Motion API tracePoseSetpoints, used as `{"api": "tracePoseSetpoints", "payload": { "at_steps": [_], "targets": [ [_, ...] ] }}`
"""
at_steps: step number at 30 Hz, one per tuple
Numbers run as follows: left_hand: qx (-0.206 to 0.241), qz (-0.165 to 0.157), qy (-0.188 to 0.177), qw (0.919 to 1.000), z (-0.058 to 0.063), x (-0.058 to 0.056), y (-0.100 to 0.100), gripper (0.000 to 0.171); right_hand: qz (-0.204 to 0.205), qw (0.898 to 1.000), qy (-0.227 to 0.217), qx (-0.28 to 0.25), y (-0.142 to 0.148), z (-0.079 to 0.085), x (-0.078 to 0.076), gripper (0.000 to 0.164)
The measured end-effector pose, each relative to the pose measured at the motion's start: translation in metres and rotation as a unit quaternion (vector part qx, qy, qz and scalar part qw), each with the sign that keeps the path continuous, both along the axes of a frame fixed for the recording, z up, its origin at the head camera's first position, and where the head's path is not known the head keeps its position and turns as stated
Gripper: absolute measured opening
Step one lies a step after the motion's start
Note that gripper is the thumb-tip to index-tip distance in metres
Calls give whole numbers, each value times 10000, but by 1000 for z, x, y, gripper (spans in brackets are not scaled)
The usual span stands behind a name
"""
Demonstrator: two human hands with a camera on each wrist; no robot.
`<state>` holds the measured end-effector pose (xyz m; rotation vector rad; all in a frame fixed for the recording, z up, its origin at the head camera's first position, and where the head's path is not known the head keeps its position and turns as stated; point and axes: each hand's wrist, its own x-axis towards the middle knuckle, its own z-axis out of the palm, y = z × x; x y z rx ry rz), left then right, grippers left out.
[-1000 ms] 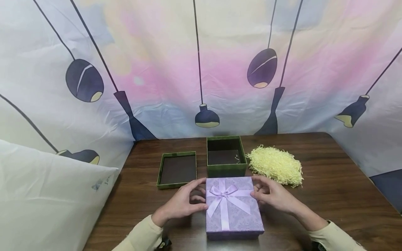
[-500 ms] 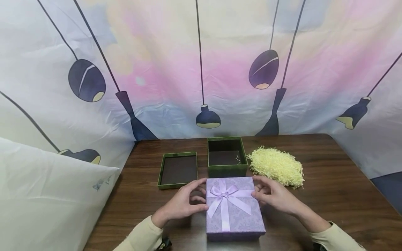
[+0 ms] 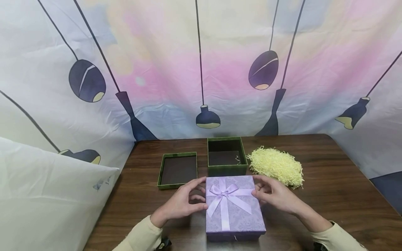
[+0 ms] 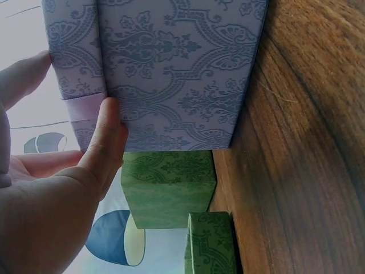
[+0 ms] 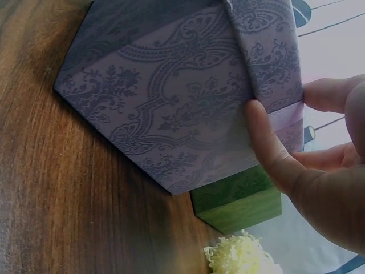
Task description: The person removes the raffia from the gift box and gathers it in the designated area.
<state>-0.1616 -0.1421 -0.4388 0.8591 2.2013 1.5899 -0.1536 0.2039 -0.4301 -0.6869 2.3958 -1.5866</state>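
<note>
A purple damask-patterned gift box (image 3: 226, 237) stands near the front of the table, its lid (image 3: 238, 218) on top. Lilac ribbon with a bow (image 3: 224, 194) crosses that lid. My left hand (image 3: 182, 202) holds the lid's left side; my right hand (image 3: 277, 197) holds its right side. In the left wrist view, fingertips (image 4: 109, 108) press at the lid's lower rim beside the ribbon. The right wrist view has the fingertips (image 5: 258, 109) likewise at the rim. A thin pale strand shows below the lid's front edge.
Behind the purple box stands an open green box (image 3: 227, 170) with a few shreds inside. Left of it lies a green lid (image 3: 177, 170), hollow side up. Yellow shredded paper (image 3: 276, 165) is heaped to the right. Printed cloth (image 3: 157, 69) hangs behind the wooden table (image 3: 141, 164).
The lid's back edge sits slightly higher in view, and a thin pale strand now shows under its front edge. Both hands keep nearly the same place.
</note>
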Motion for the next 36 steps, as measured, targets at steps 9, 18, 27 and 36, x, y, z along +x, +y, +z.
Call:
{"api": "tracePoseSetpoints", "payload": {
  "at_steps": [9, 18, 27, 36],
  "targets": [
    [33, -23, 94, 9999, 4, 0, -1, 83, -14, 9999, 147, 59, -1, 4, -1, 61],
    [-9, -13, 171, 9999, 8, 0, -2, 83, -31, 9999, 131, 6, -1, 9, 0, 59],
    [193, -86, 399, 9990, 14, -1, -4, 83, -92, 9996, 271, 0, -3, 12, -2, 59],
    [327, 74, 642, 9974, 18, -3, -8, 82, -219, 9990, 393, 78, -10, 17, -7, 61]
  ]
}}
